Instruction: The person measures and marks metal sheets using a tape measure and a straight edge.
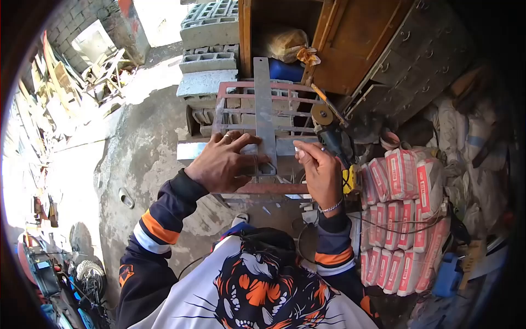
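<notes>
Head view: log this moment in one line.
left hand: fingers spread, touching flat metal bar | right hand: pinching small pale piece | bar: across metal frame | angle grinder: beside frame

One left hand point(224, 162), one right hand point(322, 174), one barred frame point(235, 85), one angle grinder point(329, 137) and one bracelet point(331, 208) show.

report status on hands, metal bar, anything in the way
Left hand spread on near end of metal bar. Right hand curled, contents unclear. Bar lies across slatted frame. Angle grinder close to right hand.
</notes>
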A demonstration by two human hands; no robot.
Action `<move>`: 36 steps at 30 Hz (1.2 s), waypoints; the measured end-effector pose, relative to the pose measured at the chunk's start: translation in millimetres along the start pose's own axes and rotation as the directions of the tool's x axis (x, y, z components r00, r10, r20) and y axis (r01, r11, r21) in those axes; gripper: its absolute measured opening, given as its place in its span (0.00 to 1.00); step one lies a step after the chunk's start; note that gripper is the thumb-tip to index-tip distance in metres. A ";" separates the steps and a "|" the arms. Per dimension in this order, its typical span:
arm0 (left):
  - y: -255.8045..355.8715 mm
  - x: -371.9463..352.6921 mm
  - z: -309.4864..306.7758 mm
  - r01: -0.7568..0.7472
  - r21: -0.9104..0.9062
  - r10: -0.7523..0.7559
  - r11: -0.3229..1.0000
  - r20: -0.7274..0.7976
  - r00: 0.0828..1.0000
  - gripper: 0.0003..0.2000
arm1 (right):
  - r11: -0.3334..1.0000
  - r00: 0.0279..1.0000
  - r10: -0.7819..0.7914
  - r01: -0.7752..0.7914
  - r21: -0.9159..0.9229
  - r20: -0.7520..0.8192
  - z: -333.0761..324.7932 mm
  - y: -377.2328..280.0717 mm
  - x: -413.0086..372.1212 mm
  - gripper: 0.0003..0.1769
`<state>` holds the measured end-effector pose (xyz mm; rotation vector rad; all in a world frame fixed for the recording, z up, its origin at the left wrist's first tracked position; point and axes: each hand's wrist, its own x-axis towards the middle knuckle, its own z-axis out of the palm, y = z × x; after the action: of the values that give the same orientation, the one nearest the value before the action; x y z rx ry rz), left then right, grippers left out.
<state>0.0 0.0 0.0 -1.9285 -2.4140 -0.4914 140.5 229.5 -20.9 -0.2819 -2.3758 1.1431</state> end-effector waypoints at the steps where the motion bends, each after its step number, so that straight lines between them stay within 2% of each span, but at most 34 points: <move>1: 6.8 1.5 2.4 0.000 -0.009 0.000 1.000 -0.017 1.000 0.31 | 0.999 0.999 0.044 -0.043 0.032 -0.009 -3.5 1.1 3.7 0.11; 2: 11.9 3.2 4.4 -0.002 -0.017 0.002 1.000 -0.034 0.999 0.30 | 0.994 0.996 0.088 -0.086 0.065 -0.021 -7.2 1.2 7.6 0.10; 3: -13.4 -5.2 -8.1 -0.015 0.037 0.015 0.999 -0.007 1.000 0.30 | 0.991 0.995 0.078 -0.072 0.115 -0.055 23.8 -1.1 24.7 0.10; 5: -10.2 -3.2 -0.9 -0.028 0.049 0.030 0.998 -0.050 0.998 0.29 | 0.971 0.981 0.187 -0.193 0.140 0.057 20.4 0.2 33.3 0.07; 7: -8.0 -3.3 1.1 -0.022 0.036 0.024 0.999 -0.047 0.999 0.29 | 0.973 0.974 0.211 -0.217 0.081 0.080 22.2 -1.2 39.9 0.07; 9: -7.6 -3.8 -0.2 -0.017 0.037 0.019 0.999 -0.041 0.999 0.29 | 0.999 0.998 0.036 -0.035 -0.019 0.051 28.1 2.2 47.8 0.08; 12: -7.1 -3.3 -1.0 -0.015 0.020 0.016 1.000 -0.026 1.000 0.29 | 0.995 0.997 0.006 0.002 -0.103 0.072 29.7 0.1 57.0 0.08; 14: -7.5 -3.7 -0.7 0.003 0.033 -0.004 0.999 0.027 1.000 0.30 | 0.993 0.994 0.031 -0.019 -0.113 0.106 30.3 -0.2 63.2 0.07; 25: -8.7 -4.4 4.2 0.014 0.010 -0.014 1.000 -0.010 1.000 0.30 | 0.972 0.985 -0.009 0.048 -0.230 0.170 41.1 -0.5 76.9 0.09; 28: -6.8 -3.5 3.8 0.037 -0.001 -0.037 0.999 0.009 0.999 0.30 | 0.966 0.980 0.011 0.040 -0.256 0.197 40.7 -5.0 78.3 0.05; 36: -12.2 -2.9 7.5 0.018 0.043 -0.019 0.999 0.026 0.999 0.30 | 0.943 0.983 -0.087 0.133 -0.306 0.161 45.5 0.3 75.5 0.07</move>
<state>-9.5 -3.2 -10.5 -1.9103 -2.4393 -0.4137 52.4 227.7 -20.0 -0.1720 -2.6661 0.7513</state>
